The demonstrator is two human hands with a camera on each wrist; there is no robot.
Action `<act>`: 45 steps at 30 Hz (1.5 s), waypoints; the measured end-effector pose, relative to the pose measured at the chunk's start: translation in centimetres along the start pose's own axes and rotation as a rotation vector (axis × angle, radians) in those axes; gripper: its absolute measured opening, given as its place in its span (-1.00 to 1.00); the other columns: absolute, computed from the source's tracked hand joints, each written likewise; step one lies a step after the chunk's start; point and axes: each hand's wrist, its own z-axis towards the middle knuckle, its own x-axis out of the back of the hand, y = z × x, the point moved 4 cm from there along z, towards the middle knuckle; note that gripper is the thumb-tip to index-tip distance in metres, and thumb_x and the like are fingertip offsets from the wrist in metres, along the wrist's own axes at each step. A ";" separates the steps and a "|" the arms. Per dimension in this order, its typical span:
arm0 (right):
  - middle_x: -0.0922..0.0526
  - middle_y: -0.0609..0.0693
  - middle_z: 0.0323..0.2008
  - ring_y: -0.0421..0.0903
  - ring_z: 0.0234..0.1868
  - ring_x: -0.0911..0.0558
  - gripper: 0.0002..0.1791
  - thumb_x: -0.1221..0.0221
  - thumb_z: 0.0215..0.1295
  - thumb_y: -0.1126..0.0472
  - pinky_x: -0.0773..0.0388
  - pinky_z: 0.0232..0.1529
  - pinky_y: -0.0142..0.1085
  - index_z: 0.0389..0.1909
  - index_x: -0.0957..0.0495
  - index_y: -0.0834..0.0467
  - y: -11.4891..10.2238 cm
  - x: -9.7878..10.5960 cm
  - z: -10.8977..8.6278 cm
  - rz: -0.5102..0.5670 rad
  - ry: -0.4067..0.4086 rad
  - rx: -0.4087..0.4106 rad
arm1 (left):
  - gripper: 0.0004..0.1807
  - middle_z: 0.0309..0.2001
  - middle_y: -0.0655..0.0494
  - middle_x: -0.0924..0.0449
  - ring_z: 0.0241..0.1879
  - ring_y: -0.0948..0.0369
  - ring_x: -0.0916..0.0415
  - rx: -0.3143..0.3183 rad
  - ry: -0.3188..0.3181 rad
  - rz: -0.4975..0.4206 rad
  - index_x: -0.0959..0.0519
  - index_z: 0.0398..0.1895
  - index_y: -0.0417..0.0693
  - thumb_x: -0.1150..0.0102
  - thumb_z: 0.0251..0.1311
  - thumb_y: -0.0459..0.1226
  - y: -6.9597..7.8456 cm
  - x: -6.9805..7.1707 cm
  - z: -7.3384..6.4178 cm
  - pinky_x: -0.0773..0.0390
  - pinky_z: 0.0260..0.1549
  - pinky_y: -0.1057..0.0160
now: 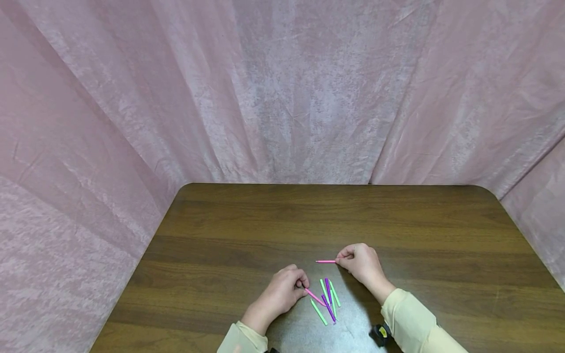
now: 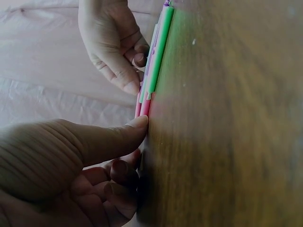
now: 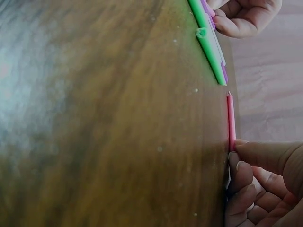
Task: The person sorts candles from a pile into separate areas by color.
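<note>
Several thin candles, green (image 1: 319, 313) and purple (image 1: 330, 313), lie in a loose, crossing pile on the wooden table. At the pile's left side my left hand (image 1: 281, 294) pinches the end of a pink candle (image 1: 314, 296), whose other end lies over the pile. Just beyond the pile, my right hand (image 1: 363, 264) holds a second pink candle (image 1: 325, 262) by its right end, thumb against fingers. In the right wrist view this pink candle (image 3: 231, 122) lies low along the tabletop, its wick tip pointing toward a green candle (image 3: 211, 56).
The brown wooden table (image 1: 220, 230) has rounded far corners. Pink velvety curtains (image 1: 309, 98) hang behind it and at both sides. A black device with a yellow mark (image 1: 380, 334) sits by the right sleeve cuff.
</note>
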 end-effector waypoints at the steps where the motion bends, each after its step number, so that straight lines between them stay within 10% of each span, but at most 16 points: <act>1: -0.66 -0.15 -0.62 -0.30 -0.67 -0.49 -0.92 -0.38 0.04 0.30 -0.44 -0.47 -0.31 -0.56 -0.70 0.08 0.0 0.0 0.0 0.002 -0.001 -0.001 | -0.78 -0.50 0.26 -0.37 -0.45 0.41 -0.32 -0.001 -0.002 -0.001 -0.58 -0.52 0.02 -0.47 -0.09 -0.39 0.0 0.0 0.0 -0.36 -0.38 0.41; 45: -0.57 -0.16 -0.69 -0.27 -0.63 -0.47 -0.94 -0.38 0.08 0.24 -0.34 -0.50 -0.35 -0.52 -0.71 0.06 -0.1 0.9 -2.0 0.076 0.009 -0.041 | -0.82 -0.59 0.36 -0.50 -0.57 0.47 -0.32 0.059 0.044 -0.138 -0.57 -0.55 0.04 -0.38 0.05 -0.37 -0.5 0.7 0.1 -0.39 -0.49 0.41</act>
